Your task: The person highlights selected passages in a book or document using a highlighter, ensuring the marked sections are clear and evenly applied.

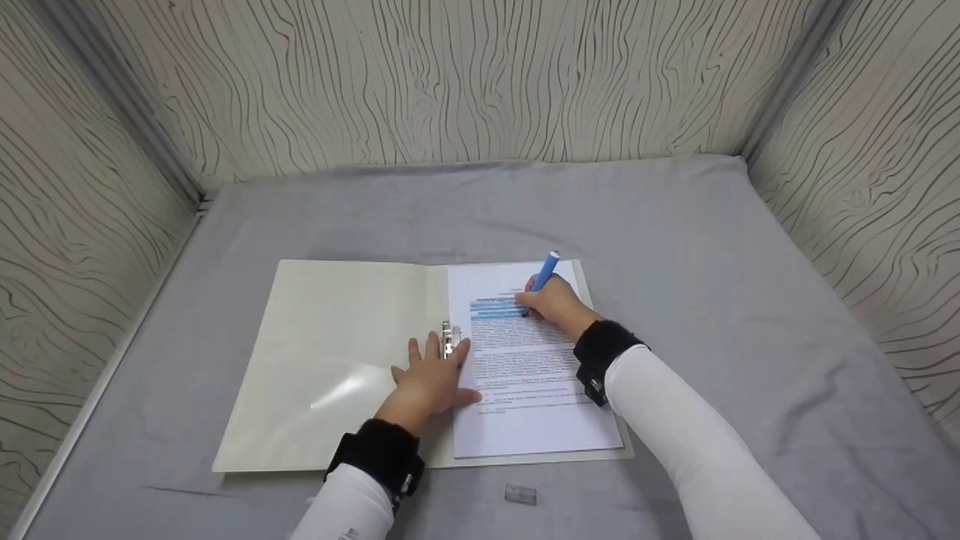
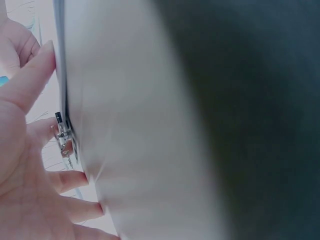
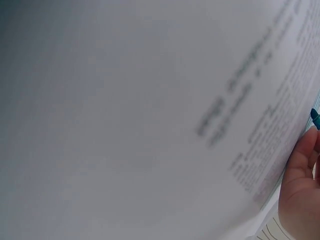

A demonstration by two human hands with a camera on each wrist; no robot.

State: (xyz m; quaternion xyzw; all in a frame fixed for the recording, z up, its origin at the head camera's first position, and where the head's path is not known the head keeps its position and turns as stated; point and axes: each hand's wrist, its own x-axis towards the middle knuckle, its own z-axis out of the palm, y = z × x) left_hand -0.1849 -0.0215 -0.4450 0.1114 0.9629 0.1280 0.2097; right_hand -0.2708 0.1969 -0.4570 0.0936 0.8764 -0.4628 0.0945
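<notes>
An open cream folder lies on the grey table. A printed sheet sits on its right half, with several lines near the top marked blue. My right hand grips a blue highlighter, its tip on the marked lines. My left hand lies flat with spread fingers across the folder's spine, beside the metal clip. In the left wrist view the fingers rest by the clip. The right wrist view shows the blurred sheet and part of my right hand.
A small clear cap lies on the grey cloth just in front of the folder. Walls with a wavy line pattern close in the table at the back and both sides.
</notes>
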